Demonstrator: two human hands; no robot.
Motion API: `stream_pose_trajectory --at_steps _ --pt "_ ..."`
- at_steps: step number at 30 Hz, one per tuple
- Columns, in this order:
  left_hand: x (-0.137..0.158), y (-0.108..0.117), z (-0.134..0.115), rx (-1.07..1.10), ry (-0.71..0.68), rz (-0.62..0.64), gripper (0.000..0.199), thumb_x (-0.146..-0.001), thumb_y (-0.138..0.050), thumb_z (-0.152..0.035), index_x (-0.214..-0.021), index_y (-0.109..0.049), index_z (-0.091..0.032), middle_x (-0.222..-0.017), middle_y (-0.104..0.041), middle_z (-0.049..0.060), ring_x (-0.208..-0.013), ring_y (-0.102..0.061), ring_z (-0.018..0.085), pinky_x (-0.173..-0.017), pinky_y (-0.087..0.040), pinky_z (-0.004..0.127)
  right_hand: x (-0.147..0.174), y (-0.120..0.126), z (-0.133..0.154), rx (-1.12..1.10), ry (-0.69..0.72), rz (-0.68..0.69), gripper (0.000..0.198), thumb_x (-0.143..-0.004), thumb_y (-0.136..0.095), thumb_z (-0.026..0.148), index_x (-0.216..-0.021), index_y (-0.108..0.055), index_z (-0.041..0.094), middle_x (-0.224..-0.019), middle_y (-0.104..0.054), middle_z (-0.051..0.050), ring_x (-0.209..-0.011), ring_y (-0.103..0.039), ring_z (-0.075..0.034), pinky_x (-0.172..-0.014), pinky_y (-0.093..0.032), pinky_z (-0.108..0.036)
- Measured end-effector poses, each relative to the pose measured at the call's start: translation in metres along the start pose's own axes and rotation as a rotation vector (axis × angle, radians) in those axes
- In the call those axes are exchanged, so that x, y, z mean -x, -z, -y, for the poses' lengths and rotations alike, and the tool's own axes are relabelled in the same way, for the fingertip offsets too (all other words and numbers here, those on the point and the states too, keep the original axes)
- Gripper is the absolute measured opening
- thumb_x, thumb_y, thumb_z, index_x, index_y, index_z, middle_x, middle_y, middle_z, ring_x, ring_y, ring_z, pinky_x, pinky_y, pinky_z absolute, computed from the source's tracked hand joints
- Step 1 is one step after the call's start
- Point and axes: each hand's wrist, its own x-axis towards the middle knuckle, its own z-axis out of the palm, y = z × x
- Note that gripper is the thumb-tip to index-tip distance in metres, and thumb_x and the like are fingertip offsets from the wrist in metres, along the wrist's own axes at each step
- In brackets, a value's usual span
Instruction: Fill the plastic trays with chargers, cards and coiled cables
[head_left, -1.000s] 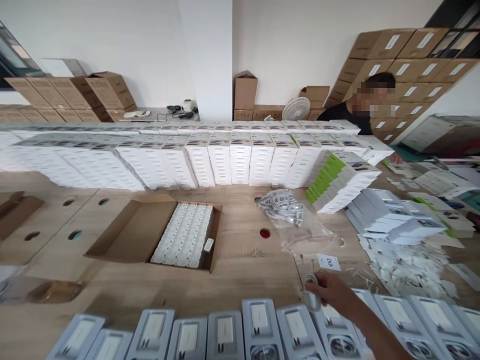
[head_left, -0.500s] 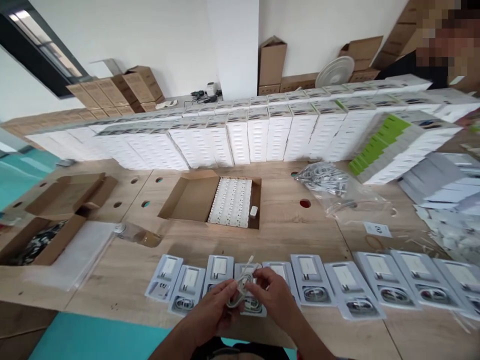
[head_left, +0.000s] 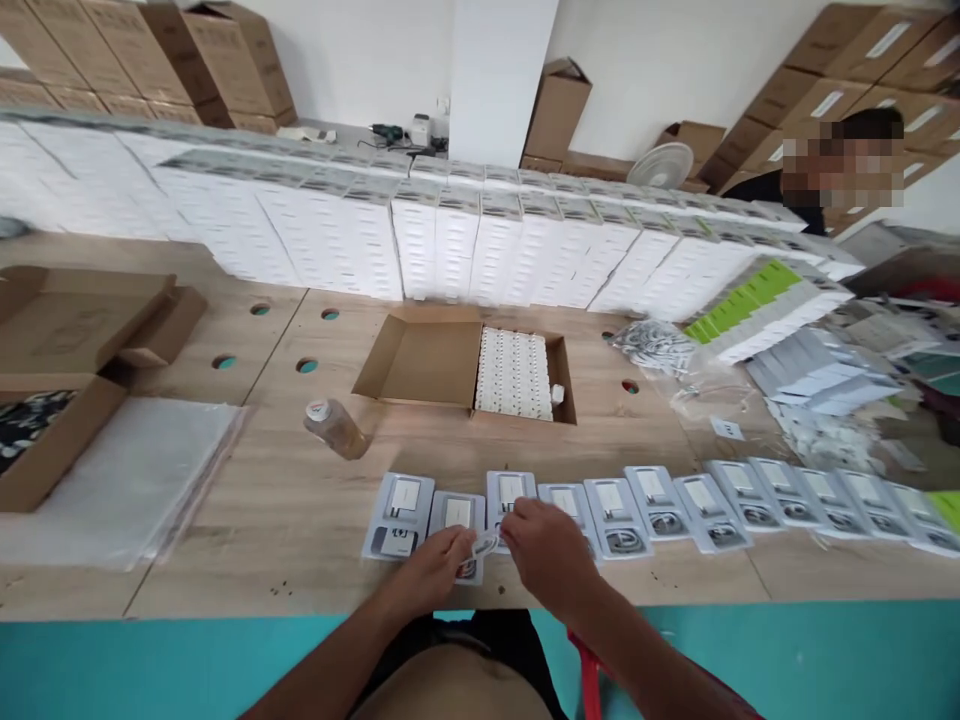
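A coiled white cable [head_left: 486, 544] is held between my two hands, above the second and third trays from the left. My left hand [head_left: 439, 565] pinches its left side and partly covers the second tray [head_left: 457, 512]. On the cable's right side, the fingers of my right hand [head_left: 547, 550] are closed, hiding the lower part of the third tray [head_left: 512, 487]. Each of these plastic trays carries a white plug adapter. The leftmost tray [head_left: 401, 505] has a dark-and-white printed piece in its lower part. Trays to the right, such as this one [head_left: 619, 520], have coiled cables in their lower hollows.
An open carton [head_left: 566, 385] of white adapters lies mid-table, with a bottle [head_left: 335, 428] left of it. Stacked white boxes [head_left: 442, 245] line the back. Bagged cables [head_left: 654, 345] lie to the right. A person [head_left: 810, 190] is behind the boxes.
My view has shifted, bringing more floor into sight. My hands and the cable have moved left along the tray row, and less of the cable shows between my fingers.
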Motion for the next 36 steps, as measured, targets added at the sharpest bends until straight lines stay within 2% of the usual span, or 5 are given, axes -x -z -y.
stream_pose_trajectory --at_steps 6,16,26,31,36 --pt "0.004 0.023 0.003 0.167 0.209 0.024 0.047 -0.080 -0.043 -0.069 -0.085 -0.046 -0.022 -0.063 -0.047 -0.005 -0.047 -0.031 0.008 -0.045 -0.015 0.022 -0.007 -0.032 0.034 -0.631 -0.398 -0.018 0.017 -0.090 -0.048 0.032 -0.079 -0.058 0.021 -0.063 -0.058 0.003 -0.058 -0.056 -0.013 -0.056 -0.037 -0.024" --pt "-0.008 0.032 -0.003 0.348 0.176 0.223 0.053 -0.076 -0.045 -0.073 -0.083 -0.048 -0.020 -0.058 -0.041 -0.007 -0.040 -0.023 0.003 -0.040 -0.004 0.021 -0.018 -0.060 0.048 -1.260 -0.526 -0.119 0.029 -0.084 -0.054 0.046 -0.083 -0.056 0.018 -0.068 -0.065 -0.001 -0.051 -0.060 -0.014 -0.047 -0.039 -0.022" --pt "0.011 0.051 -0.035 -0.191 -0.320 -0.023 0.029 -0.087 -0.052 -0.046 -0.101 -0.050 -0.021 -0.080 -0.055 -0.001 -0.067 -0.047 0.012 -0.060 -0.038 0.023 -0.018 -0.046 0.035 -0.666 -0.332 -0.558 0.035 -0.080 -0.056 0.024 -0.115 -0.054 0.019 -0.110 -0.058 -0.010 -0.092 -0.057 -0.019 -0.073 -0.048 -0.030" --pt "0.022 0.052 -0.044 -0.403 -0.443 -0.051 0.023 -0.088 -0.053 -0.032 -0.108 -0.052 -0.020 -0.098 -0.061 0.006 -0.087 -0.054 0.018 -0.079 -0.042 0.029 -0.015 -0.035 0.025 -0.842 -0.216 -0.281 0.027 -0.089 -0.052 0.030 -0.113 -0.061 0.021 -0.098 -0.064 -0.006 -0.081 -0.062 -0.016 -0.069 -0.050 -0.027" --pt "0.015 0.052 -0.038 -0.248 -0.260 -0.005 0.036 -0.087 -0.050 -0.038 -0.116 -0.049 -0.016 -0.088 -0.062 0.004 -0.066 -0.053 0.013 -0.061 -0.042 0.026 -0.013 -0.042 0.028 -0.750 -0.153 -0.305 0.018 -0.090 -0.052 0.026 -0.098 -0.067 0.021 -0.089 -0.065 -0.005 -0.078 -0.062 -0.016 -0.072 -0.050 -0.027"
